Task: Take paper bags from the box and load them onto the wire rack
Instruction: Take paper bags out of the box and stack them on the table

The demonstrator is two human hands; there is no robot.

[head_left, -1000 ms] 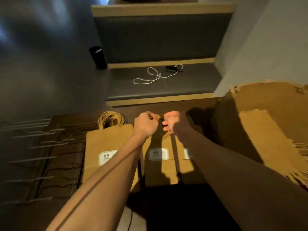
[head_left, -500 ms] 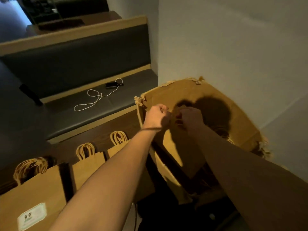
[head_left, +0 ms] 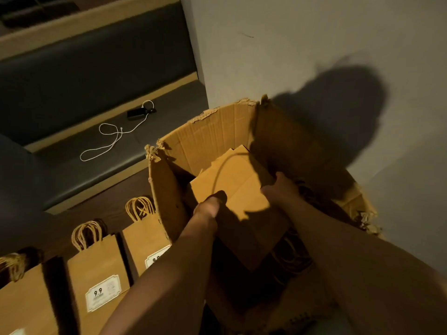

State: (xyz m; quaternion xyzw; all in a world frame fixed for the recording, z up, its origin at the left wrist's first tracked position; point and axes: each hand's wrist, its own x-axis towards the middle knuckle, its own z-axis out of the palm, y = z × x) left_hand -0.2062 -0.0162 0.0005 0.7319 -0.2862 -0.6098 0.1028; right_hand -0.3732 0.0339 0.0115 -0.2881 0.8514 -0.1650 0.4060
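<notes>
A torn-edged cardboard box (head_left: 205,131) stands open against the wall. Inside it lies a flat stack of brown paper bags (head_left: 232,180), with more bags and twisted handles in shadow below. My left hand (head_left: 208,209) grips the stack's near left edge. My right hand (head_left: 280,187) holds its right edge, thumb on top. Three loaded paper bags with rope handles and white labels stand in a row at lower left: one (head_left: 142,235) beside the box, one (head_left: 96,274) in the middle, one (head_left: 21,301) at the frame edge. The wire rack itself is hidden.
A dark padded bench (head_left: 79,153) runs behind the bags, with a white cable (head_left: 108,139) and a small black device (head_left: 135,113) on its seat. A pale wall (head_left: 314,44) rises right behind the box.
My view swung right from the bag row to the box. Both hands, held together in the air before, have dropped into the box and taken hold of the bag stack.
</notes>
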